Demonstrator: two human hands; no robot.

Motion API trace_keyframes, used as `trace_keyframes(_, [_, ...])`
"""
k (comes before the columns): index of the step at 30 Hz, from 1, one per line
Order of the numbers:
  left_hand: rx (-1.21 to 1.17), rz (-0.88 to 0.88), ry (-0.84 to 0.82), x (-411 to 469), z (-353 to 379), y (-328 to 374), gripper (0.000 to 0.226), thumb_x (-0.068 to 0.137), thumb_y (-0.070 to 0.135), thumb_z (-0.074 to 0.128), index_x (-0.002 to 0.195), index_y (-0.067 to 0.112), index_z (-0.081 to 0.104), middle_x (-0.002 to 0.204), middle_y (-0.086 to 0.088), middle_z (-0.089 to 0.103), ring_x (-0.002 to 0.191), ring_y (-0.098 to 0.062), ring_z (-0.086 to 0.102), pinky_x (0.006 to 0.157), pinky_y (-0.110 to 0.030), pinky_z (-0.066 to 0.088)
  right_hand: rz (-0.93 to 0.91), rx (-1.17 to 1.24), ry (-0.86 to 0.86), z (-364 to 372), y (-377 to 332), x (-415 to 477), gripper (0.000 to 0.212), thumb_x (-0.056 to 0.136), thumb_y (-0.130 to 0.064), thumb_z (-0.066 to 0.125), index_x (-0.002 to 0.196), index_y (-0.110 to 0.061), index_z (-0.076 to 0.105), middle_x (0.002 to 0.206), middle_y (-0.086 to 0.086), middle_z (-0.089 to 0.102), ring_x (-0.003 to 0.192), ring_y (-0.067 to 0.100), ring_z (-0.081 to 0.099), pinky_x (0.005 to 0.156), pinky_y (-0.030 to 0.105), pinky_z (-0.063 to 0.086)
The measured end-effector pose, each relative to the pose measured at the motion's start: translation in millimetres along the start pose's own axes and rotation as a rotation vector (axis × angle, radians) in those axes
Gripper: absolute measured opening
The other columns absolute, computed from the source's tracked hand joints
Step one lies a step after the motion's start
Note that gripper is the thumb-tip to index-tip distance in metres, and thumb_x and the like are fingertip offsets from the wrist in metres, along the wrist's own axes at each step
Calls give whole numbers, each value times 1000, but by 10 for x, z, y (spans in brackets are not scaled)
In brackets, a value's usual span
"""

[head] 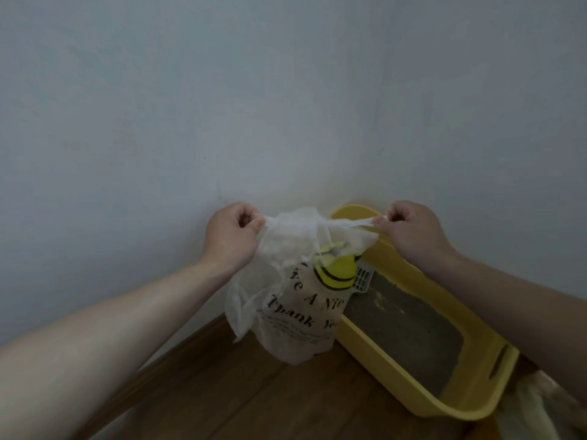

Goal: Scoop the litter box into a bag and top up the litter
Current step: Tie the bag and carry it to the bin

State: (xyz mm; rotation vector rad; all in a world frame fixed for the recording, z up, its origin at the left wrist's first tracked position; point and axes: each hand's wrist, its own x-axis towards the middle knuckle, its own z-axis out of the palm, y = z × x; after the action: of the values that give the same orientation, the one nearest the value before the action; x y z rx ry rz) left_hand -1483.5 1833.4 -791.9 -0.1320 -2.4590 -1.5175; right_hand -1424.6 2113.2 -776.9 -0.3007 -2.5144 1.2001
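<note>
A thin white plastic bag [295,309] with black lettering and a yellow smiley hangs in the air between my hands, its bottom bulging with contents. My left hand [232,236] pinches one handle and my right hand [413,231] pinches the other, pulled apart and taut. Behind and to the right of the bag sits the yellow litter box [476,389] in the room's corner, filled with grey litter [409,328]. A pale slotted scoop [363,279] leans inside the box at its far end, partly hidden by the bag.
Two pale walls [158,106] meet at a corner just behind the box. The floor [254,401] is brown wood with a skirting board on the left. Something pale and blurred [536,408] lies at the bottom right beside the box.
</note>
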Motion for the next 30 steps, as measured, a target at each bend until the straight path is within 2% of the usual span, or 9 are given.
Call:
trace_keyframes(5, [9,-110,53,24,47,-133,22,90,13,64,69,15,61,66,0,56,60,-15,50,57,-29,42,145,3,59,-129,331,89,29,92,-23,64,75,0,59,64,12,53,60,27,49,58,40,42])
trace_keyframes(8, [12,-134,63,-10,64,-155,22,91,11,62,69,12,60,67,-2,56,60,-15,49,56,-28,42,181,-39,87,-202,488,86,27,94,-19,61,79,4,61,67,12,52,60,24,45,56,35,36])
trace_keyframes(12, [73,-127,50,-224,143,-188,21,91,12,61,72,5,59,67,-5,56,61,-19,50,59,-31,42,205,-119,104,-270,658,25,26,95,-19,60,77,0,61,68,11,53,60,24,46,55,34,37])
trace_keyframes(17, [56,-183,39,-428,159,-302,21,91,12,60,70,8,59,66,-8,58,62,-22,53,58,-35,46,214,-188,71,-251,827,-73,25,96,-21,60,78,-2,61,73,16,57,61,25,48,53,31,37])
trace_keyframes(21, [78,-223,32,-513,162,-333,22,89,11,60,67,7,59,64,-6,57,61,-21,51,56,-32,41,244,-232,63,-257,886,-121,24,95,-23,61,79,-5,63,75,14,60,64,27,53,53,33,42])
trace_keyframes(25, [69,-267,36,-533,139,-365,20,88,12,60,69,5,61,72,-19,63,64,-25,55,57,-38,47,251,-272,55,-282,925,-166,24,94,-24,60,77,-8,64,74,12,62,65,29,57,54,35,45])
trace_keyframes(30, [79,-265,44,-564,131,-325,20,88,10,60,69,4,61,66,-8,59,63,-21,53,58,-32,42,272,-257,48,-375,958,-205,22,94,-23,60,80,-7,65,75,12,62,64,27,54,53,32,41])
